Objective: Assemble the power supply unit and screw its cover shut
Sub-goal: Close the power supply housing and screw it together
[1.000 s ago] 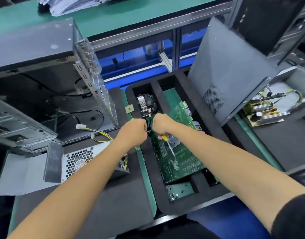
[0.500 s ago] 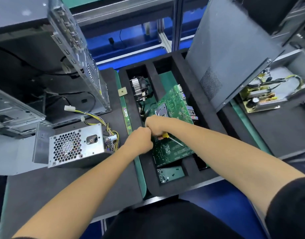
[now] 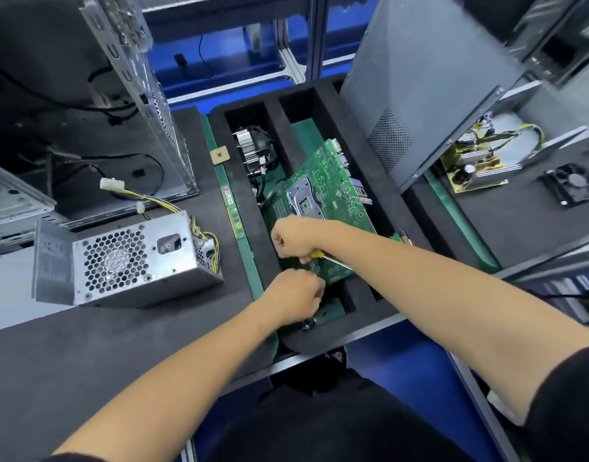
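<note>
Both hands have drawn back toward the person, the left hand (image 3: 294, 296) dropping nearest, over the small near pocket of the foam tray (image 3: 323, 98).

Head view: the right hand (image 3: 294, 240) is curled round a yellow-handled screwdriver (image 3: 329, 259), its shaft pointing right and toward the person across the green circuit board (image 3: 323, 181) in the tray. The left hand's fingers are curled at the pocket, apparently picking a screw; I cannot tell what they hold. The power supply box (image 3: 126, 261) lies on the desk (image 3: 86, 345) well left of the tray, vent face toward the person, long axis left-right, cables trailing away. The left hand is nearer it.
</note>
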A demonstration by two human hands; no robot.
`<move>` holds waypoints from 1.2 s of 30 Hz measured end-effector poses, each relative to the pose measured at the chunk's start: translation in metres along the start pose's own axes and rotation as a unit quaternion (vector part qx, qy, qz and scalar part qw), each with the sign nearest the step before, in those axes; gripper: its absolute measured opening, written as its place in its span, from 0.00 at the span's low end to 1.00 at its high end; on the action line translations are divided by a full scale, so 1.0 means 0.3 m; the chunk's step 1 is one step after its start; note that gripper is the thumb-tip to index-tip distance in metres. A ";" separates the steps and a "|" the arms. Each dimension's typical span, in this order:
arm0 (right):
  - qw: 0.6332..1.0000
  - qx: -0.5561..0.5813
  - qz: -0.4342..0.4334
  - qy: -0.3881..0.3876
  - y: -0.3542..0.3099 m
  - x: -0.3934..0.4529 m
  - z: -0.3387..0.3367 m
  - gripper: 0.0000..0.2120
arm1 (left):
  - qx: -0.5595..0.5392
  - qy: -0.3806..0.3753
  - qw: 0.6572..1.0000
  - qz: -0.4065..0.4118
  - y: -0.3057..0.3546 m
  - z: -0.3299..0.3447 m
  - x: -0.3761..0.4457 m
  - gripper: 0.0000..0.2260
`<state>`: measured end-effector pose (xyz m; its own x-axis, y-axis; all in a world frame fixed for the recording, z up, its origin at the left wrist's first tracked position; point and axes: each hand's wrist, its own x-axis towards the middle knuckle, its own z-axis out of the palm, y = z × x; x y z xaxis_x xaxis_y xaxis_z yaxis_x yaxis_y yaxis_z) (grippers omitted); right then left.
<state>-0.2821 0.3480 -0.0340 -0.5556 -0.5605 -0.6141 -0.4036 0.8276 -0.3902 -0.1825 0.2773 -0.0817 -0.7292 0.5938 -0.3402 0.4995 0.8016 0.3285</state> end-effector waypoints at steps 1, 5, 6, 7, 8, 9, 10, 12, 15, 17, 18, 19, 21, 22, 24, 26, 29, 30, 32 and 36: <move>0.999 -0.024 -0.014 -0.020 -0.002 -0.004 0.014 0.06 | -0.003 -0.024 1.000 -0.002 0.006 0.013 0.006 0.06; 0.989 -0.138 -0.041 -0.019 -0.002 0.004 0.040 0.09 | 0.048 -0.093 0.995 -0.003 0.027 0.032 0.038 0.08; 0.987 -0.154 -0.046 -0.016 0.002 0.003 0.041 0.12 | 0.062 -0.098 0.993 -0.005 0.033 0.031 0.048 0.07; 0.984 -0.168 -0.052 -0.015 0.008 0.001 0.042 0.14 | 0.075 -0.101 0.992 -0.005 0.039 0.027 0.058 0.06; 0.982 -0.182 -0.058 -0.014 0.015 0.000 0.041 0.14 | 0.089 -0.105 0.990 -0.001 0.044 0.023 0.068 0.05; 0.979 -0.194 -0.061 -0.008 0.021 0.000 0.040 0.14 | 0.105 -0.112 0.988 0.004 0.050 0.022 0.074 0.04; 0.977 -0.206 -0.063 -0.004 0.024 0.001 0.040 0.14 | 0.118 -0.120 0.986 0.009 0.056 0.024 0.075 0.05; 0.974 -0.213 -0.071 0.000 0.033 0.007 0.030 0.13 | 0.129 -0.148 0.980 0.018 0.067 0.033 0.073 0.06; 0.977 -0.201 -0.077 0.005 0.047 0.010 0.015 0.14 | 0.126 -0.186 0.974 0.031 0.078 0.059 0.081 0.09; 0.977 -0.199 -0.084 0.003 0.053 0.004 0.014 0.15 | 0.129 -0.193 0.972 0.042 0.081 0.068 0.097 0.10; 0.976 -0.199 -0.087 -0.001 0.055 0.002 0.017 0.15 | 0.135 -0.199 0.970 0.046 0.084 0.074 0.105 0.10; 0.976 -0.200 -0.090 -0.002 0.054 -0.001 0.021 0.15 | 0.144 -0.206 0.967 0.051 0.087 0.081 0.112 0.10; 0.976 -0.195 -0.098 -0.005 0.055 -0.005 0.025 0.15 | 0.159 -0.222 0.960 0.060 0.093 0.093 0.121 0.11; 0.976 -0.192 -0.104 -0.007 0.056 -0.005 0.026 0.15 | 0.160 -0.228 0.959 0.059 0.096 0.094 0.125 0.13; 0.975 -0.192 -0.112 -0.007 0.055 -0.007 0.024 0.15 | 0.144 -0.238 0.960 0.041 0.102 0.092 0.135 0.17; 0.974 -0.191 -0.119 -0.006 0.054 -0.007 0.023 0.15 | 0.113 -0.264 0.958 0.019 0.109 0.086 0.142 0.25; 0.974 -0.188 -0.127 0.000 0.052 -0.008 0.018 0.15 | 0.091 -0.280 0.956 0.013 0.106 0.082 0.141 0.32; 0.974 -0.189 -0.127 0.001 0.052 -0.008 0.015 0.15 | 0.095 -0.272 0.958 0.020 0.103 0.083 0.139 0.31; 0.974 -0.190 -0.123 0.001 0.054 -0.008 0.012 0.15 | 0.099 -0.242 0.965 0.027 0.099 0.095 0.133 0.26; 0.974 -0.191 -0.119 0.009 0.057 -0.011 0.001 0.15 | 0.129 -0.152 0.980 -0.022 0.084 0.129 0.138 0.21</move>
<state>-0.2869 0.3640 -0.0390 -0.4238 -0.7382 -0.5248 -0.7621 0.6038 -0.2338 -0.1819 0.3247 -0.1214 -0.5989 0.5198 -0.6092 0.6005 0.7948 0.0878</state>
